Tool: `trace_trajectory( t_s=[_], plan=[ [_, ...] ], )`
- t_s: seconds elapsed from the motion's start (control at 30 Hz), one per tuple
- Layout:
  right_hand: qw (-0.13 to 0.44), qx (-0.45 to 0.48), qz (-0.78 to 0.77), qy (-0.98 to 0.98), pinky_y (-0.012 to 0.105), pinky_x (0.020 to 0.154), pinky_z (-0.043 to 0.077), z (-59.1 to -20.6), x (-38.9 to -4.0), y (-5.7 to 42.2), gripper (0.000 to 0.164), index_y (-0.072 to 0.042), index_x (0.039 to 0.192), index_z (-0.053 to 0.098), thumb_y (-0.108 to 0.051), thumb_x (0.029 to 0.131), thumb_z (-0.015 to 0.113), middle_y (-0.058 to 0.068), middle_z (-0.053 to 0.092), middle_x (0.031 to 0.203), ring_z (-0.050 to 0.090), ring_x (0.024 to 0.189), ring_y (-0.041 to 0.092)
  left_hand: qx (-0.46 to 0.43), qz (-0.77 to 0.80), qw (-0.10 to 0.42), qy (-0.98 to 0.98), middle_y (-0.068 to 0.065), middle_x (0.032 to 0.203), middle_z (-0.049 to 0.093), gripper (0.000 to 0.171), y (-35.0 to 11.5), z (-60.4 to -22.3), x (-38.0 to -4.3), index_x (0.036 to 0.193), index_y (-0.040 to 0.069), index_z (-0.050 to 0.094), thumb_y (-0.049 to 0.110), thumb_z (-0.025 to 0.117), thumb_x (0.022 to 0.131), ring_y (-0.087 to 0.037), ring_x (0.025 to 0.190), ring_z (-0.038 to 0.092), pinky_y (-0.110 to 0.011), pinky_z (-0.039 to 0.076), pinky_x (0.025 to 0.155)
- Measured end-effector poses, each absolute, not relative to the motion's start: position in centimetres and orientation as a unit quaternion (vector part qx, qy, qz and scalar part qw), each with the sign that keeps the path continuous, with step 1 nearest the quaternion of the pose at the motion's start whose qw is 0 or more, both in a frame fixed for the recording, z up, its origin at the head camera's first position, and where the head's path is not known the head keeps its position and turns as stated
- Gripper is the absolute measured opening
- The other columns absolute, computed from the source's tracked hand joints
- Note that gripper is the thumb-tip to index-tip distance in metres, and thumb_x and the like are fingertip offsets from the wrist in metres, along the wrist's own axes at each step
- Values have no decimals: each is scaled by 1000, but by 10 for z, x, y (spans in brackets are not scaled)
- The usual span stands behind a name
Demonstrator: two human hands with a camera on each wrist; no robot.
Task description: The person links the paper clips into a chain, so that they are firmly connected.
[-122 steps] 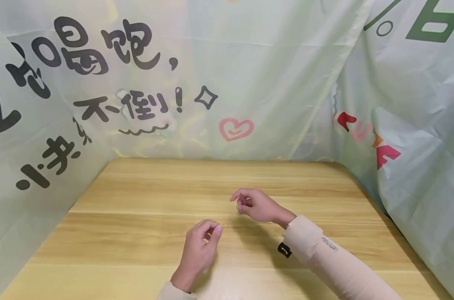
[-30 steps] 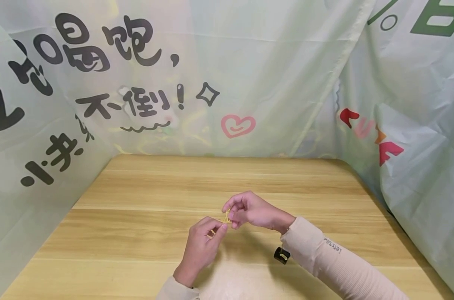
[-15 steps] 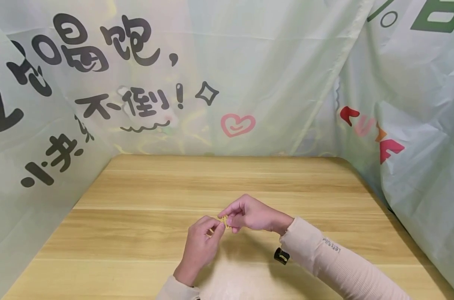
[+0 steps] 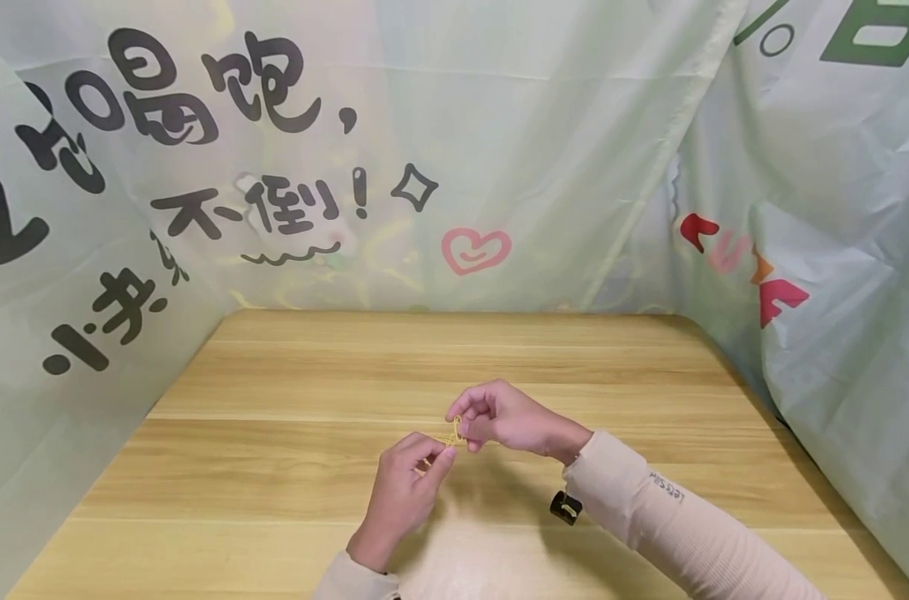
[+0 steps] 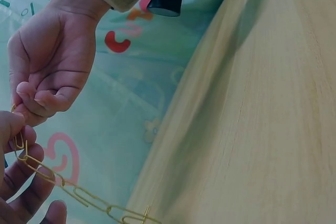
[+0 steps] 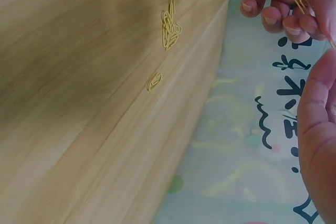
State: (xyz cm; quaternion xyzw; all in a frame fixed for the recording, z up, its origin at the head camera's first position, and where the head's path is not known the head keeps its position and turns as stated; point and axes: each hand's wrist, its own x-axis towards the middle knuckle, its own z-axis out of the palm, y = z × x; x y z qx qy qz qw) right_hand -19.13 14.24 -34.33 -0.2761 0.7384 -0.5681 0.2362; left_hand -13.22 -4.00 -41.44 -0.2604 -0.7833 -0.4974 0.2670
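Note:
My left hand (image 4: pixel 407 492) pinches a chain of linked gold paper clips between thumb and index finger. In the left wrist view that paper clip chain (image 5: pixel 79 195) trails across the fingers toward the lower right. My right hand (image 4: pixel 510 421) is just beyond and to the right, thumb and index finger pinching a gold paper clip (image 4: pixel 457 427) at the left fingertips. The fingertips partly cover where the clip meets the chain. Below the hands in the right wrist view, a small heap of paper clips (image 6: pixel 169 30) and a single paper clip (image 6: pixel 154 82) lie on the table.
The wood-grain table (image 4: pixel 312 375) spreads under both hands. Printed fabric hangs behind it (image 4: pixel 544 167) and along both sides. A black device (image 4: pixel 566 507) is at the right wrist, under the sleeve cuff.
Four seconds ago the hands were apart; the right has since come in to the left fingertips. Over the last half second the right hand rose slightly and the clip stands more upright.

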Motion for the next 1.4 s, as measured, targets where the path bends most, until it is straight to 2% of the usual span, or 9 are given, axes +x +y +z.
trace_trajectory(
  t_s=[0.2, 0.47, 0.6, 0.8, 0.93, 1.03, 1.4],
  plan=[
    [240, -274, -563, 742, 30, 68, 55, -343, -190, 142, 30, 8, 109, 61, 13, 83, 45, 7, 64, 81, 61, 67, 16, -258, -496, 270, -784, 8, 74, 61, 12, -40, -415, -132, 76, 8, 68, 3, 67, 87, -6, 68, 56, -24, 52, 59],
    [259, -253, -578, 731, 28, 66, 55, -345, -187, 137, 21, 14, 108, 59, 9, 89, 52, 12, 66, 79, 61, 64, 14, -259, -482, 264, -794, 7, 75, 61, 12, -40, -416, -132, 76, 7, 67, 1, 68, 86, -6, 68, 56, -26, 52, 60],
    [271, -246, -584, 725, 27, 65, 54, -346, -185, 134, 23, 14, 108, 58, 13, 86, 51, 9, 65, 77, 60, 63, 13, -248, -475, 263, -802, 7, 76, 60, 12, -42, -416, -131, 76, 7, 67, 1, 68, 86, -7, 69, 57, -28, 53, 61],
    [241, -242, -588, 733, 29, 67, 55, -341, -186, 135, 18, 8, 102, 54, 13, 85, 52, 7, 61, 73, 59, 62, 15, -252, -476, 279, -795, 7, 75, 60, 12, -41, -415, -133, 76, 9, 67, 3, 68, 86, -6, 68, 56, -27, 52, 60],
    [228, -238, -588, 738, 26, 64, 53, -341, -188, 136, 15, 8, 101, 55, 12, 86, 53, 13, 61, 77, 59, 62, 15, -259, -468, 291, -793, 5, 75, 61, 11, -41, -415, -133, 76, 8, 67, 2, 68, 85, -6, 68, 56, -26, 52, 59],
    [226, -237, -588, 740, 25, 63, 53, -342, -189, 137, 14, 9, 100, 56, 11, 86, 54, 16, 60, 78, 59, 62, 15, -261, -462, 297, -794, 4, 74, 61, 10, -41, -415, -133, 77, 7, 67, 2, 69, 85, -6, 68, 56, -27, 52, 58],
    [229, -235, -584, 742, 25, 63, 52, -343, -187, 136, 16, 10, 100, 57, 9, 84, 55, 12, 60, 75, 58, 60, 13, -276, -445, 313, -793, 1, 74, 60, 10, -40, -415, -132, 76, 6, 67, -1, 69, 84, -7, 67, 56, -24, 51, 58]
  ],
)
